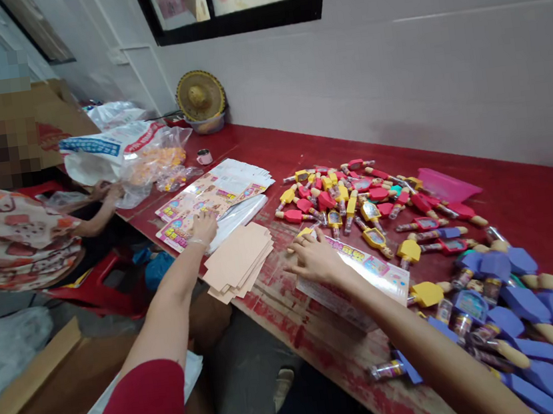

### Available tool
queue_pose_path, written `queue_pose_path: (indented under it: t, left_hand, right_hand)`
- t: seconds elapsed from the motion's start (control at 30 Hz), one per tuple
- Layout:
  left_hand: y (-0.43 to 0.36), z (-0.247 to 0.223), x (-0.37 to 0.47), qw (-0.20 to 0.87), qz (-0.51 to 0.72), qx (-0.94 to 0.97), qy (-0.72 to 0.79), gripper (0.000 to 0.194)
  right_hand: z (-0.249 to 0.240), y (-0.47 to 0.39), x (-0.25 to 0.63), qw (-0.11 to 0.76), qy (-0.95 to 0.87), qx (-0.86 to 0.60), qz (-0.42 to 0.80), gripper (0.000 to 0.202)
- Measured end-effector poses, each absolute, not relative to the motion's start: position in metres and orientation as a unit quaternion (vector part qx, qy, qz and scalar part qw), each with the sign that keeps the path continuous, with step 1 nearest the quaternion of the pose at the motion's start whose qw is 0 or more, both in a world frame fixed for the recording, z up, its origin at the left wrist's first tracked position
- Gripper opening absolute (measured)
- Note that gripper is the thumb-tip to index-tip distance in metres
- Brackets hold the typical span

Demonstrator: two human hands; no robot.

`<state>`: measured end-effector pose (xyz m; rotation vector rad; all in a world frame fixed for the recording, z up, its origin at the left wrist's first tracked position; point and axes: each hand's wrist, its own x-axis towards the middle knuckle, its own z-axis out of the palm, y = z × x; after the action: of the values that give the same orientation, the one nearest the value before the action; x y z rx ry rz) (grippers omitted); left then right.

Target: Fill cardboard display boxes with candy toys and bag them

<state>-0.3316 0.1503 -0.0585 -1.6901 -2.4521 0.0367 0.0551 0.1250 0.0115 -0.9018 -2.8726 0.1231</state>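
My left hand (203, 228) is at the near edge of a stack of printed cardboard sheets (204, 192), its fingers curled on the top sheet, which lifts slightly at one side. Next to it lie a clear plastic-wrapped white pack (242, 219) and a pile of plain tan cardboard pieces (237, 259). My right hand (315, 252), fingers spread, rests over the left end of a printed, shiny box (369, 266) on the table. Beyond that box lie many small toy shovels with clear tube handles, among them a yellow one (375, 238) and a red one (326, 199).
Purple foam-like shovels (496, 267) heap on the right of the red table (269, 144). A pink plastic scoop (448, 184) lies behind. At left a co-worker (18, 238) handles plastic bags (135, 167). A mug (204, 157) and a straw hat (201, 95) stand near the wall.
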Motion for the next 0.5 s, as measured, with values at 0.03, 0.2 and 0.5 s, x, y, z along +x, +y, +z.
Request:
queue_pose_path:
  t: [0.03,0.2,0.5]
  left_hand:
    - [0.151,-0.060,-0.332,0.080,0.019,-0.565,-0.821,0.048]
    - [0.153,-0.055,-0.333,0.051,0.039,-0.576,-0.815,0.031]
    - [0.174,-0.004,-0.334,0.057,-0.024,-0.608,-0.791,0.041]
  right_hand:
    - [0.012,0.125,0.055,0.063,-0.952,-0.298,0.041,0.057]
    - [0.014,0.123,0.056,0.063,-0.955,-0.288,0.038,0.058]
    - [0.016,0.123,0.055,0.060,-0.954,-0.292,0.032,0.054]
